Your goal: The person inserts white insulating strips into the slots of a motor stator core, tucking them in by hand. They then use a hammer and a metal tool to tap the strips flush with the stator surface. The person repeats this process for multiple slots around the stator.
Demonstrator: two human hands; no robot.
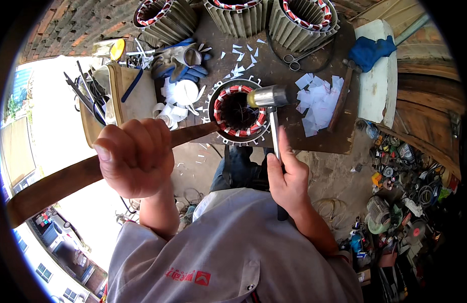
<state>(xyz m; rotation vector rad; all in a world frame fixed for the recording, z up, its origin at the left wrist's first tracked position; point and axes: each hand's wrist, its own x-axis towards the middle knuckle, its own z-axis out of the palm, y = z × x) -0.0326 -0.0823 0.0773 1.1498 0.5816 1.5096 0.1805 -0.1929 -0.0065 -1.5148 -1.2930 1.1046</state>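
Observation:
A motor stator with a ring of red windings tied in white stands at the bench's near edge. My left hand is closed in a fist round a long wooden bar. The bar's narrow end reaches the left side of the windings; whether it presses on them I cannot tell. In my right hand is a mallet, gripped by its metal shaft. Its cylindrical head, with a yellowish face and a dark face, appears over the stator's right side, hiding part of the ring.
Three finned motor housings line the bench's far edge. White paper pieces, scissors and a wooden-handled hammer lie right. Gloves, a white tape roll and a tool-filled container are left. Clutter covers the lower-right floor.

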